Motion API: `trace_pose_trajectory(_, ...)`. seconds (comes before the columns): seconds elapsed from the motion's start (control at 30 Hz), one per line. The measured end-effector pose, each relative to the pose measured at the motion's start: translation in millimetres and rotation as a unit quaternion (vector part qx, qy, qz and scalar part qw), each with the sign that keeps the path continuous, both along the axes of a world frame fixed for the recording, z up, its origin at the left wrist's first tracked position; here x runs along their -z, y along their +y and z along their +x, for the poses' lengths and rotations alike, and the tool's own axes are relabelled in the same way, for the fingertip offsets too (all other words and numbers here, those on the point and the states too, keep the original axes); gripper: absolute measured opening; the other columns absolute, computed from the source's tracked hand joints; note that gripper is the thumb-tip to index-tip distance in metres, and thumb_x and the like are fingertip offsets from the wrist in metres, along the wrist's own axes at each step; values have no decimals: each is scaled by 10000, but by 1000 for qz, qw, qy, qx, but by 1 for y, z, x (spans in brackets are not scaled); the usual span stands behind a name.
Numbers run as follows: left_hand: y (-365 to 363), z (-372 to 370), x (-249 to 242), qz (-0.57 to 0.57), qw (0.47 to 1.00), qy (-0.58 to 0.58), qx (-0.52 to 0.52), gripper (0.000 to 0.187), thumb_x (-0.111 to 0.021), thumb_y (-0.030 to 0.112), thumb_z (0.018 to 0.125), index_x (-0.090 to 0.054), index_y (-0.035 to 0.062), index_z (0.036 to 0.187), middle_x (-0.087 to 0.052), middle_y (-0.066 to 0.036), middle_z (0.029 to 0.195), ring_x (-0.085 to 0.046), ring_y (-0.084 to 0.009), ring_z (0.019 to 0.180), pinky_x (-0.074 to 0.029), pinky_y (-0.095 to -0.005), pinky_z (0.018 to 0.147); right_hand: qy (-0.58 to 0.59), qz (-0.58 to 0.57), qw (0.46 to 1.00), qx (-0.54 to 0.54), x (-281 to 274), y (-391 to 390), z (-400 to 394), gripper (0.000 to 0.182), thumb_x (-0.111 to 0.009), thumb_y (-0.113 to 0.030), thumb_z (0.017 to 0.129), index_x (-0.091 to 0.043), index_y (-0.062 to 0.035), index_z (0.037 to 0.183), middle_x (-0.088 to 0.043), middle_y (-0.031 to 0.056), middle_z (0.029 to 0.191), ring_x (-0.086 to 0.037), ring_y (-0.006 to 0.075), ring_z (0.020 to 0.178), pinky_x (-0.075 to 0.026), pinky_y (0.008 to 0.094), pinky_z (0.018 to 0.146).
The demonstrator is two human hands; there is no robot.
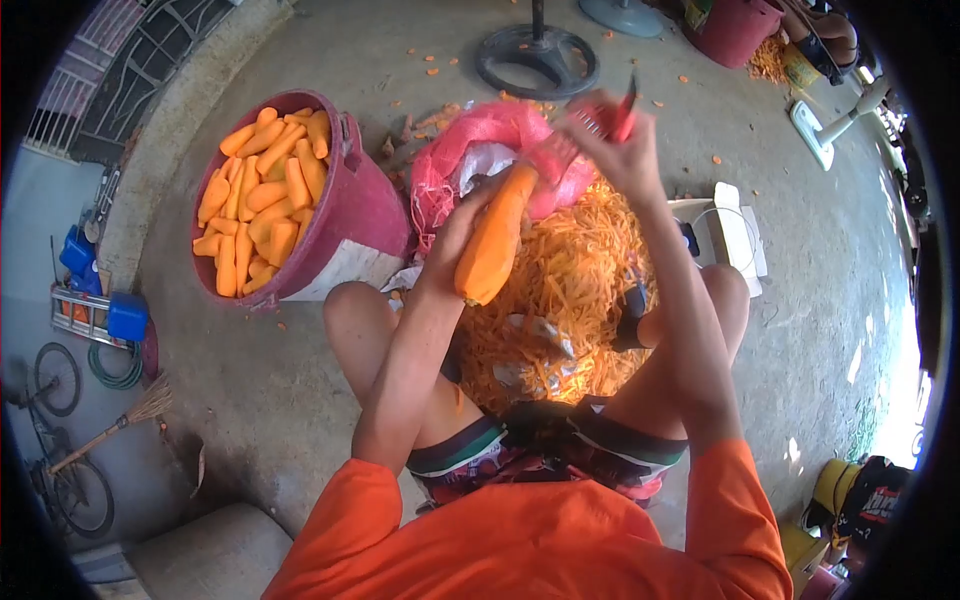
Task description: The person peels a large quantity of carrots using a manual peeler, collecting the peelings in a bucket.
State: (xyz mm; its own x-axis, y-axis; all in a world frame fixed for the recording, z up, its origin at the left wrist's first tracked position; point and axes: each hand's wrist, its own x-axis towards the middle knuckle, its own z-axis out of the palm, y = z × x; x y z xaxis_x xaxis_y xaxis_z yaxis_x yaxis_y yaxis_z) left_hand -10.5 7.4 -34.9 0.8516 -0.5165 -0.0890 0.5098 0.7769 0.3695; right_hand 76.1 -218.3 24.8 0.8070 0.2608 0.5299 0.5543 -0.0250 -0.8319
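Note:
My left hand (458,222) is closed around a large, thick orange carrot (492,240), which tilts with its blunt end toward me. Above and to the right of it, my right hand (628,160) grips a red-handled peeler (622,118), raised off the carrot and blurred by motion. Beneath both hands lies a big heap of orange peelings (575,260) between my legs. A pink mesh sack (470,140) lies crumpled against the far side of the heap. On the left, a tilted dark pink tub (365,190) holds many smooth orange carrots (265,195).
A white open box (735,235) sits right of the heap. Beyond are a round black stand base (536,62) and a white stand base (812,135). Another person's leg (830,40) shows by a pink bucket (735,30). A broom (115,420) and bicycle (75,470) are at left.

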Motion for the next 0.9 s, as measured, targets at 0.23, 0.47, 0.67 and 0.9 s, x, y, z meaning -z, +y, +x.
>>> trace_pose_trajectory(0.23,-33,-9,-62,147,975,62,-156,327,-497,259,1060,-602,52,1290,-697,-94,1123,-713,-121,808,-602,-249,674,-66,-24,995,-68,-10,28,-32,215,-862,-103,800,-720,2,923,-741,57,929,-680,112,854,-545,268,744)
trace_pose_trajectory(0.47,-12,-2,-25,102,994,-7,-45,390,-530,264,1058,-541,77,1400,-684,-40,1155,-689,-106,907,-587,-257,711,22,34,999,-21,-4,6,0,127,-780,-40,881,-701,5,971,-752,86,938,-713,103,769,-548,220,666)
trace_pose_trajectory(0.67,-13,-5,-25,142,986,-42,-76,402,-515,286,1063,-538,67,1400,-670,-59,1171,-696,-130,871,-608,-268,677,0,30,997,-69,2,20,-12,138,-784,-58,883,-678,11,937,-750,63,916,-695,114,757,-550,244,703)
trace_pose_trajectory(0.9,-6,10,-12,-67,997,-7,25,364,-533,289,1057,-565,47,1328,-658,-116,1091,-693,-204,946,-642,-334,710,-113,-30,987,-114,-16,36,-43,205,-847,-108,816,-713,-3,930,-741,46,876,-685,117,807,-551,287,733)
